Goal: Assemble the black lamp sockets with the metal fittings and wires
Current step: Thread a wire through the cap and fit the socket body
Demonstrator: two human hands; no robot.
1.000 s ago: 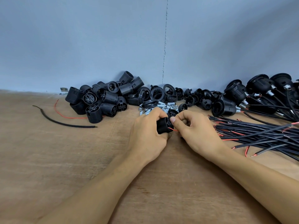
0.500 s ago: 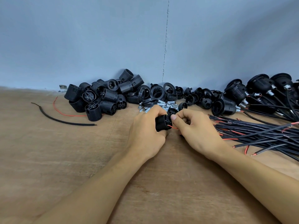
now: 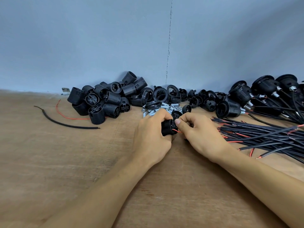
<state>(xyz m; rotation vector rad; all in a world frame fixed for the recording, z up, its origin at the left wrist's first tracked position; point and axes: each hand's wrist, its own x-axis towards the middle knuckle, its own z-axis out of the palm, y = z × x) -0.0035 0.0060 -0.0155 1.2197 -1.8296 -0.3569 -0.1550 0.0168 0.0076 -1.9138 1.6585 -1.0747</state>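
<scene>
My left hand (image 3: 152, 137) grips a black ribbed lamp socket (image 3: 167, 128) lying on its side above the wooden table. My right hand (image 3: 200, 134) pinches a thin red wire (image 3: 177, 131) that runs into the socket's end, with the thumb tip against the socket. A heap of small metal fittings (image 3: 162, 108) lies just behind my hands. Loose black socket bodies (image 3: 105, 102) are piled at the back left, and black rings and caps (image 3: 166, 95) lie in the middle.
A bundle of black and red wires (image 3: 263, 134) fans across the table on the right. Sockets with wires fitted (image 3: 266, 94) are stacked at the back right. A loose black cable (image 3: 65, 123) and red wire (image 3: 65, 116) lie at left. A blue wall closes off the back.
Both hands stay together on the socket; the right hand's fingers have shifted slightly on the red wire. The view has barely moved.
</scene>
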